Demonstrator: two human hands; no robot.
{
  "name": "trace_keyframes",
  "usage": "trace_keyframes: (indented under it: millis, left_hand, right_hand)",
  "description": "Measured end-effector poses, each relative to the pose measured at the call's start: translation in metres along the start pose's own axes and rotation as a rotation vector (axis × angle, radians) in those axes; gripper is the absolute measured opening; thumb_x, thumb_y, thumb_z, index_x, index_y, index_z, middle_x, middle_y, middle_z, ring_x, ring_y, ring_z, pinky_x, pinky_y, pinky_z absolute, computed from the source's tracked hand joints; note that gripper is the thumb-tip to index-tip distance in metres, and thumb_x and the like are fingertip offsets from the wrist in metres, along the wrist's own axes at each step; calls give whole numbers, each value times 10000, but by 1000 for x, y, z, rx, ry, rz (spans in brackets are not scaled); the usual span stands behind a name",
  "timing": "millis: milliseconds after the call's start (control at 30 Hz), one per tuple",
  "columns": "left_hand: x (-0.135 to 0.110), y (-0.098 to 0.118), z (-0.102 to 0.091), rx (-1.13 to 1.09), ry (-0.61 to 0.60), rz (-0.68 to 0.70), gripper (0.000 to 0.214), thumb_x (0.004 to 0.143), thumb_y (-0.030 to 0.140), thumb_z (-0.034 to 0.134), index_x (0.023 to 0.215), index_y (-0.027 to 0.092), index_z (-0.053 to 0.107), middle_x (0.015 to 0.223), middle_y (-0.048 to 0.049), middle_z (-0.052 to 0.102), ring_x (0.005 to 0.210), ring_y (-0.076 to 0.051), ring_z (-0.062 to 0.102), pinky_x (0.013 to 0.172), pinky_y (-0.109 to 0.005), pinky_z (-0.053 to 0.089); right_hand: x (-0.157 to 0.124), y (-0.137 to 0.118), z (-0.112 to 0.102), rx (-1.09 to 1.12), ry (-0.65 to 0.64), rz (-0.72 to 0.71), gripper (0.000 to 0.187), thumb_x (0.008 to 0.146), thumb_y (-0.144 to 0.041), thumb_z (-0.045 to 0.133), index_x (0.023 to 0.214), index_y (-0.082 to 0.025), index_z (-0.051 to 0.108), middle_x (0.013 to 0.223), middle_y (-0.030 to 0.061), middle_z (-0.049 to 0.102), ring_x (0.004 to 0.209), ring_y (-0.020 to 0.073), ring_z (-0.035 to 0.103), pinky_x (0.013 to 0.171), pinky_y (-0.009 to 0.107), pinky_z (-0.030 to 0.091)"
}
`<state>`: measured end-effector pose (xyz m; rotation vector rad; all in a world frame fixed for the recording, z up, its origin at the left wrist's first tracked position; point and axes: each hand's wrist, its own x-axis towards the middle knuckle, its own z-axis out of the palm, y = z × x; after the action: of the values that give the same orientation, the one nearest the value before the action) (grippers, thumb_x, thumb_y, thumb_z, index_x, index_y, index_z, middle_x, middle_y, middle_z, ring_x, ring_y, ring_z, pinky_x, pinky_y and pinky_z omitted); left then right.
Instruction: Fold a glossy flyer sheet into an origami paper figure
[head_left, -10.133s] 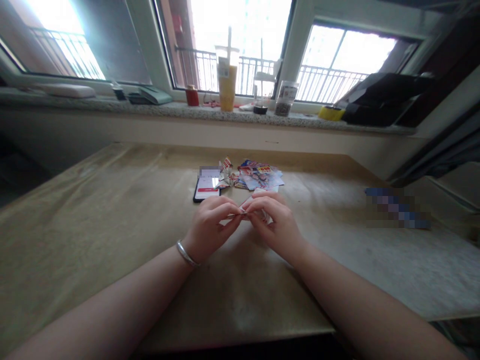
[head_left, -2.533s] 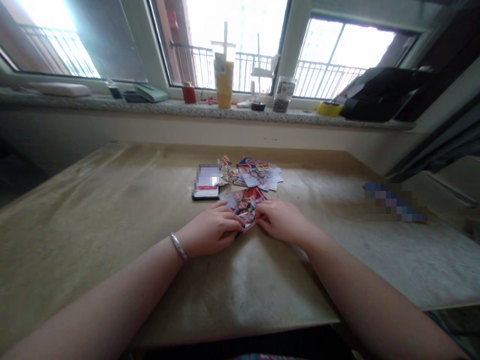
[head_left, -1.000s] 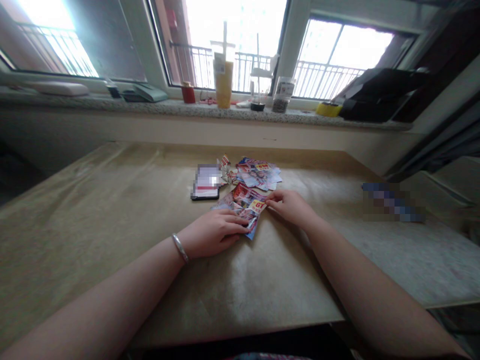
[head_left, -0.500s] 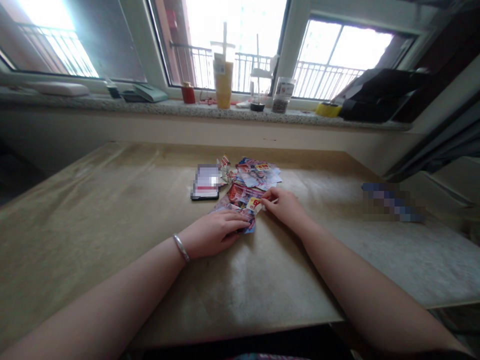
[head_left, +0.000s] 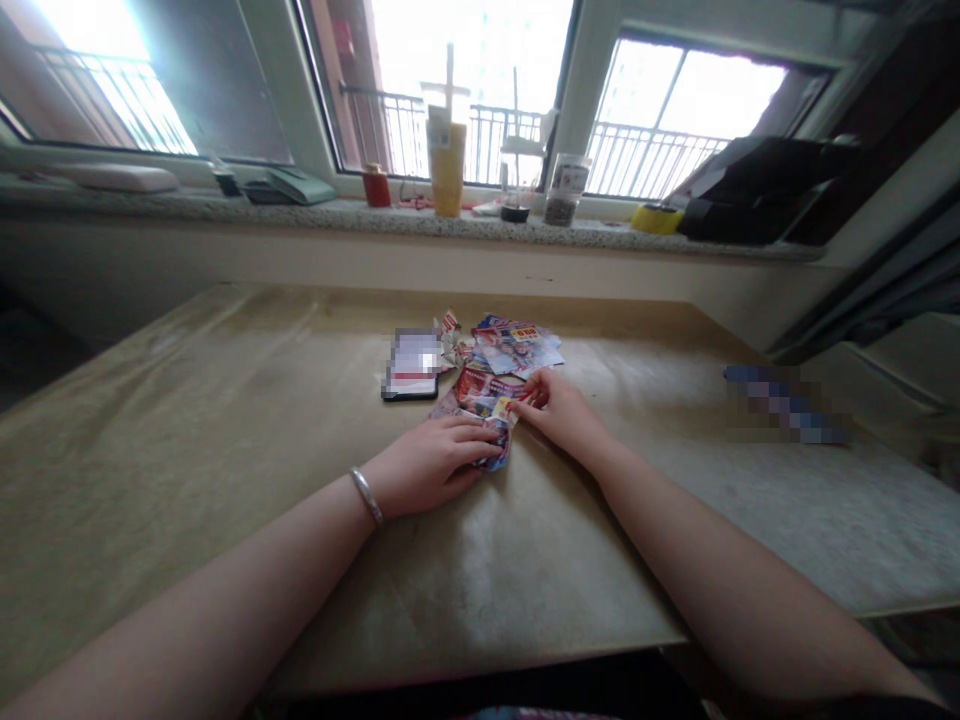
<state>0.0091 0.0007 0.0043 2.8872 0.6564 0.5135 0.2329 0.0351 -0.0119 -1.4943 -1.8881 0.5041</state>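
A colourful printed paper (head_left: 491, 388), with a yellow patch near its right edge, lies on the table in front of me. My left hand (head_left: 442, 455) rests flat over its lower left part, fingers stretched out, holding it against the tabletop. My right hand (head_left: 551, 405) pinches the paper's right edge beside the yellow patch, with thumb and index finger closed. Just behind lies a fanned pile of similar printed sheets (head_left: 517, 350). Crumpled paper scraps (head_left: 451, 345) sit left of that pile, next to a phone (head_left: 411, 365) with a blurred screen.
The wide table (head_left: 225, 420) has a beige cover. At the far right lies a blurred blue item (head_left: 784, 405). Along the windowsill (head_left: 300, 215) stand a yellow drink cup (head_left: 447, 165), a red jar (head_left: 376, 187), a clear container (head_left: 566, 190) and a black bag-like object (head_left: 757, 190).
My right hand has shifted slightly left and in toward the yellow patch, its fingers now covering more of it. My left hand stays almost in place on the paper.
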Motion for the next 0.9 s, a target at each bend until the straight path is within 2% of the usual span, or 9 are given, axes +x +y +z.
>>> trace_keyframes:
  millis: [200, 367, 400, 500, 600, 733, 900]
  left_hand:
    - [-1, 1, -2, 54, -29, -25, 332, 883, 231, 480, 1199, 220, 581, 1260, -46, 587, 1143, -214, 540, 1015, -403, 424]
    - [0, 2, -3, 54, -44, -14, 322, 881, 231, 489, 1186, 223, 594, 1241, -42, 599, 1124, -226, 539, 989, -402, 434]
    - [-1, 2, -3, 51, -50, -14, 320, 882, 235, 490, 1185, 222, 595, 1230, -45, 604, 1120, -226, 538, 986, -403, 434]
    - [-1, 1, -2, 44, -62, -12, 313, 887, 244, 489, 1179, 224, 600, 1207, -53, 613, 1110, -225, 536, 982, -409, 428]
    - [-1, 1, -2, 48, -62, 3, 308, 890, 241, 483, 1174, 247, 605, 1225, -45, 602, 1112, -226, 533, 979, -410, 425]
    - [-1, 0, -2, 45, -55, 7, 323, 893, 239, 478, 1195, 261, 590, 1242, -43, 593, 1117, -226, 532, 982, -415, 421]
    - [-1, 0, -3, 28, -51, 1, 308, 893, 249, 484, 1179, 264, 596, 1230, -43, 599, 1119, -225, 534, 984, -417, 419]
  right_hand:
    - [-2, -3, 1, 44, 24, 11, 190, 754, -289, 628, 832, -204, 477, 683, -29, 611, 612, 122, 579, 594, 240, 437]
    - [-8, -11, 0, 97, 24, -45, 382, 750, -232, 631, 1107, -209, 496, 703, -37, 627, 624, 117, 588, 604, 231, 435]
    - [-9, -13, 0, 101, 15, -52, 362, 741, -230, 639, 1086, -206, 529, 700, -34, 627, 619, 114, 583, 602, 227, 433]
    - [-12, -17, -1, 69, -20, -31, 139, 724, -281, 661, 816, -186, 620, 675, -18, 624, 609, 111, 567, 585, 219, 414]
    - [-13, -18, 0, -10, -7, 0, 159, 723, -328, 656, 691, -182, 602, 662, -10, 628, 609, 119, 560, 569, 223, 393]
    - [-12, -11, 2, -99, -39, -7, 134, 732, -326, 628, 733, -192, 620, 657, -6, 631, 597, 127, 549, 544, 226, 376]
    - [-10, -7, 4, -83, -105, 6, 158, 745, -320, 602, 840, -203, 649, 670, 0, 643, 579, 127, 543, 524, 225, 377]
